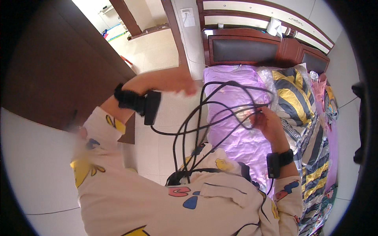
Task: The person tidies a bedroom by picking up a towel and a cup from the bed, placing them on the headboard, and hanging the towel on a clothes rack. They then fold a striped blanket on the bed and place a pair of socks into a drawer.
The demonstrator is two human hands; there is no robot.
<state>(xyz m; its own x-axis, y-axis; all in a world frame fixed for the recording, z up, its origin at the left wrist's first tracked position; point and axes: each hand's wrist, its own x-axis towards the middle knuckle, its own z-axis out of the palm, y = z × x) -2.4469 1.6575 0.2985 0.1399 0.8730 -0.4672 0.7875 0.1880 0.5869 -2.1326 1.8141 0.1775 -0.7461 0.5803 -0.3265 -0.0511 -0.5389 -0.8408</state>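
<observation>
Taking the middle of the view as the clock's centre, the person's left hand point(173, 82) is at 12 o'clock, raised palm side down over the floor point(167, 149). Its fingertips are blurred by motion, so one cannot tell whether they are spread or pressed together; it shows well apart from the right hand.

The right hand point(267, 122) is at 3 o'clock, above the bed, its thumb and fingers bent together, pinching strands of the black cable point(201, 103). The cable is in the middle of the view, fanned into loose, crossing loops that run from the right hand down to 6 o'clock, where the strands gather in front of the person's lap. One loop arches up toward 1 o'clock.

A black box point(152, 108) is strapped to the left wrist, toward 9 o'clock, with a black lead leaving its lower end and meeting the loops. A second box point(273, 165) sits on the right wrist at 4 o'clock.

The person wears a cream top point(157, 196) with cartoon prints, filling 6 to 7 o'clock. The bed's purple sheet point(254, 151) spreads behind the right hand, a striped quilt point(295, 94) lies toward 3 o'clock, and the headboard point(244, 50) stands at 1 o'clock. A brown door point(67, 67) is at 10 o'clock.
</observation>
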